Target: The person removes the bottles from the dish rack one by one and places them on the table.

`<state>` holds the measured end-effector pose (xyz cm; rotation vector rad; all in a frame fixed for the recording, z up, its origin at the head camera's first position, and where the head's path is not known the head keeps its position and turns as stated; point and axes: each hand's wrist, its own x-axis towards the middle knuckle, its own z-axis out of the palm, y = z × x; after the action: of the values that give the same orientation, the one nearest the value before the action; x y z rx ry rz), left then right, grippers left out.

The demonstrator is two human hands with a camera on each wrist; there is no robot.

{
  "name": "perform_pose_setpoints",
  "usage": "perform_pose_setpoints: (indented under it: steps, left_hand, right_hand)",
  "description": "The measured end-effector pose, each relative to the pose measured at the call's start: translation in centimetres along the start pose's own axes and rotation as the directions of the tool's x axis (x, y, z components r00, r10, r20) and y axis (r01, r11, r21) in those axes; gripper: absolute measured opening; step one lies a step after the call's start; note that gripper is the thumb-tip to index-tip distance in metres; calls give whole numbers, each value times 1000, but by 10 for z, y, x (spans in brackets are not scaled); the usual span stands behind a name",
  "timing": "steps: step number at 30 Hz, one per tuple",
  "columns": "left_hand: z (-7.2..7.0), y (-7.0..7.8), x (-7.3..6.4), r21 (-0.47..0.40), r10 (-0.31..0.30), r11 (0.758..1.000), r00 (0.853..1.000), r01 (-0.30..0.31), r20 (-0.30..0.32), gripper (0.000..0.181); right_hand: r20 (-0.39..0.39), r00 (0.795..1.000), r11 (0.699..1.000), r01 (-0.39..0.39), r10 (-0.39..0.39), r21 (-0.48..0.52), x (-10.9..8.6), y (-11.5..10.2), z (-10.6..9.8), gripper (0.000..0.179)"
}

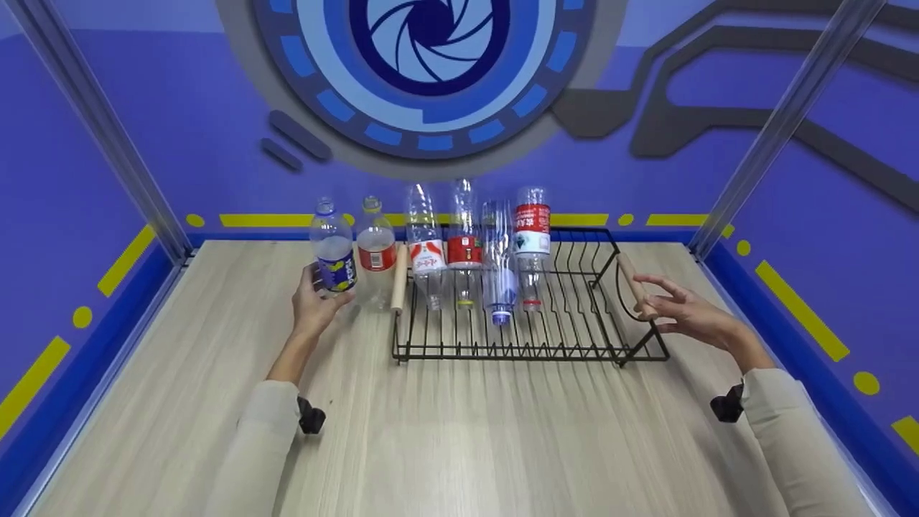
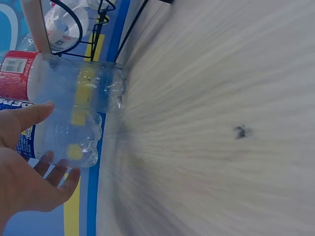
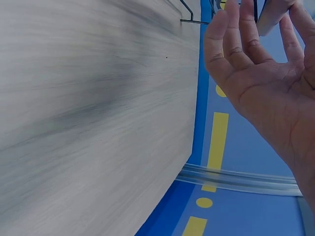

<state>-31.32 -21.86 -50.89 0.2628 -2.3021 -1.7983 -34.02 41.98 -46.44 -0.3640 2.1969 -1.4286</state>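
Note:
My left hand [image 1: 321, 307] holds a clear plastic bottle [image 1: 332, 237] with a blue and yellow label. The fingers wrap the label from one side, the thumb from the other. Right beside it stands a clear bottle with a red label [image 1: 378, 256], neck up. In the left wrist view that red-labelled bottle [image 2: 18, 73] lies close against the held bottle [image 2: 61, 137]. My right hand [image 1: 695, 316] pinches the wooden handle [image 1: 635, 286] at the right end of a black wire rack [image 1: 531, 353]. Its other fingers stay spread in the right wrist view.
Several clear bottles stand upside down in the rack, among them a red-labelled one [image 1: 465, 250] and a blue-capped one [image 1: 500, 276]. A second wooden handle [image 1: 399, 278] is on the rack's left end. The wooden table [image 1: 459, 438] meets a blue printed wall [image 1: 215, 129] behind.

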Motion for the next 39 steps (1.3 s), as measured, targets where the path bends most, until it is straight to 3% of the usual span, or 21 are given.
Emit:
perform_pose_setpoints:
  steps: [11,29,39]
  left_hand:
    - [4,-15,10,7,-41,999,999,41,-2,81]
    - [0,-11,17,98,-3,995,994,-8,107,82]
    - [-19,2,11,163,-25,987,989,1,147,89]
  right_hand:
    - [0,1000,1000,-1,1,-3,-1,2,2,58]
    - [6,1000,1000,1,-1,-5,-6,0,8,58]
    - [-21,999,1000,-28,28,-10,-7,-9,10,60]
